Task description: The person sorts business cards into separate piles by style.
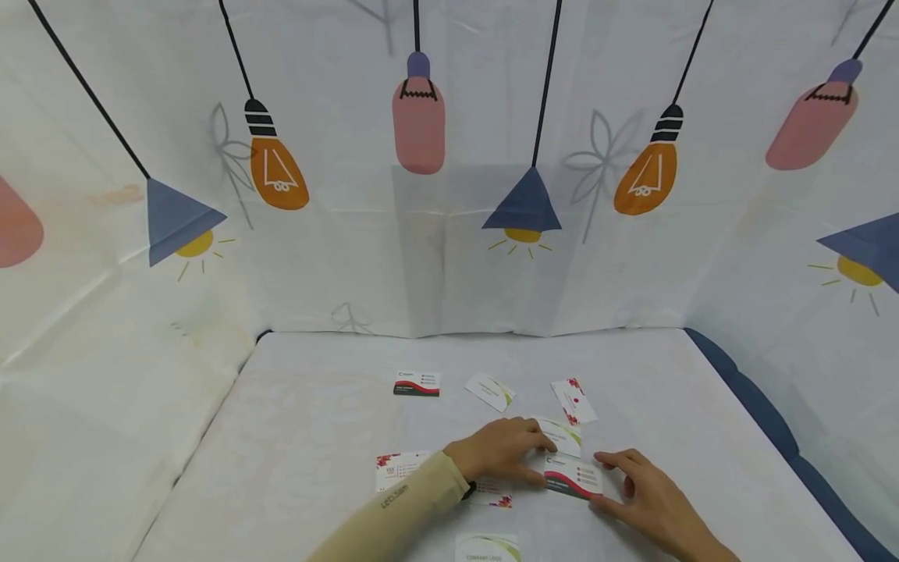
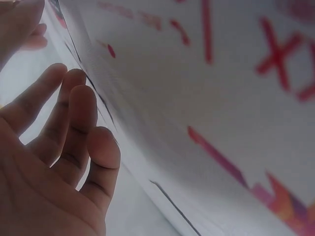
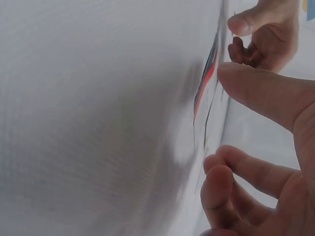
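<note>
A business card with a red and black wave (image 1: 573, 476) lies flat between the two hands in the head view; in the right wrist view it shows nearly edge-on (image 3: 205, 84). My left hand (image 1: 500, 449) has its thumb at the card's left edge and its fingertips by a green-trimmed card (image 1: 563, 439) just above. On the right side, my right hand (image 1: 649, 503) keeps its thumb at the lower right corner, its forefinger beside the upper right one. Both hands have loosely bent, spread fingers.
Farther back lie another wave card (image 1: 417, 384), a green-trimmed card (image 1: 489, 391) and a red-flowered card (image 1: 574, 401). The left forearm partly covers two flowered cards (image 1: 396, 468) (image 1: 494, 496). A green-trimmed card (image 1: 488, 549) lies nearest. Patterned cloth (image 1: 449, 273) hangs behind the white table (image 1: 309, 437).
</note>
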Motion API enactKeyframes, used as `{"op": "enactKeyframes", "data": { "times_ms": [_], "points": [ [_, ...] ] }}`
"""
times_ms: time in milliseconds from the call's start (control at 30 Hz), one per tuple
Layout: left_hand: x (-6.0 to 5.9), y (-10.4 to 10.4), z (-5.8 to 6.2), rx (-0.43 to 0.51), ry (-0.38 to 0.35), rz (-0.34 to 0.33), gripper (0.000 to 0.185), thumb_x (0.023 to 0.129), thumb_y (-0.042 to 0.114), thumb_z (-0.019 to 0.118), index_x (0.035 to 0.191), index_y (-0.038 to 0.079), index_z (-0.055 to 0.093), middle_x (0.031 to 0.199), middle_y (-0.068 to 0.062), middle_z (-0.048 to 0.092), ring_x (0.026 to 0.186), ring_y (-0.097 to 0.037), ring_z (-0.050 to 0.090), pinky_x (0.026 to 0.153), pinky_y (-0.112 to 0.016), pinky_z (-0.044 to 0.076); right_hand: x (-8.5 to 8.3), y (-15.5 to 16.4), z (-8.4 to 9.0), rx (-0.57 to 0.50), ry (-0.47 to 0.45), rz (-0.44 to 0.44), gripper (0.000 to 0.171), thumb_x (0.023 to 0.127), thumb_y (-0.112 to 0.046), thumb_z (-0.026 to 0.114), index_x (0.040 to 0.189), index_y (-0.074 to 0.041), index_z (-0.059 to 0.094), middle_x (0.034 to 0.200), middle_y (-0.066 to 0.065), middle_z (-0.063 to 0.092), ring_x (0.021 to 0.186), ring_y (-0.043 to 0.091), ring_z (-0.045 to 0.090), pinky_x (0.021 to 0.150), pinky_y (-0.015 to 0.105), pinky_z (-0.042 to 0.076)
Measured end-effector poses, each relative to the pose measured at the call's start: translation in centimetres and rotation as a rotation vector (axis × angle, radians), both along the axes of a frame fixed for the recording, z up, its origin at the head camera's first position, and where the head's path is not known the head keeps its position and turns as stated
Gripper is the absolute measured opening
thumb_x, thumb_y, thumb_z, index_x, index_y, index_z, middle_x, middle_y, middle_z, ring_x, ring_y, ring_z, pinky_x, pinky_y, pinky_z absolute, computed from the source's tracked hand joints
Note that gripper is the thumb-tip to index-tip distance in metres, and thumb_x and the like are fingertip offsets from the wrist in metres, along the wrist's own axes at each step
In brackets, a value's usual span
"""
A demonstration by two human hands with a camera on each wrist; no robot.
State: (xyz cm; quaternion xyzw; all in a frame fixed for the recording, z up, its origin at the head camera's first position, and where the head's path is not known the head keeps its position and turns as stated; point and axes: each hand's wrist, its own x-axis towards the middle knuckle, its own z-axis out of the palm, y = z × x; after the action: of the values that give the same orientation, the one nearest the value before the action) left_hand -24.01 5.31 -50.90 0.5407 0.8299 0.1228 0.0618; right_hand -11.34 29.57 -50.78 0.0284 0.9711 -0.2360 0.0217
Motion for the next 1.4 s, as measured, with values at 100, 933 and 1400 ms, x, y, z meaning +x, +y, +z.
{"op": "enactKeyframes", "data": {
  "times_ms": [100,933,1400],
  "points": [
    [0.1,0.2,0.0,-0.017,0.021,0.0,0.052,0.087,0.054,0.075,0.131,0.026,0.067,0.115,0.011,0.061,0.095,0.0,0.054,0.089,-0.016,0.042,-0.1,0.1,-0.1,0.001,0.003,0.008,0.073,0.067,-0.054,0.089,0.128,-0.017,0.07,0.101,-0.003,0.057,0.066,0.008,0.043,0.056,0.024,0.04],
    [0.3,1.2,-0.2,-0.092,-0.01,0.053,0.049,0.086,0.056,0.076,0.128,0.033,0.066,0.114,0.013,0.055,0.093,-0.001,0.049,0.088,-0.019,0.042,-0.6,0.1,-1.0,-0.031,-0.027,0.003,0.063,0.066,-0.052,0.091,0.119,-0.023,0.073,0.104,-0.004,0.058,0.071,0.013,0.045,0.058,0.024,0.043],
    [0.3,1.3,0.2,-0.079,-0.104,0.072,0.046,0.085,0.05,0.08,0.125,0.031,0.067,0.108,0.014,0.052,0.089,0.0,0.048,0.082,-0.016,0.04,-0.8,0.2,-1.1,-0.03,-0.01,0.019,0.058,0.067,-0.045,0.092,0.116,-0.021,0.072,0.1,-0.004,0.056,0.071,0.01,0.044,0.059,0.023,0.041]
  ]
}}
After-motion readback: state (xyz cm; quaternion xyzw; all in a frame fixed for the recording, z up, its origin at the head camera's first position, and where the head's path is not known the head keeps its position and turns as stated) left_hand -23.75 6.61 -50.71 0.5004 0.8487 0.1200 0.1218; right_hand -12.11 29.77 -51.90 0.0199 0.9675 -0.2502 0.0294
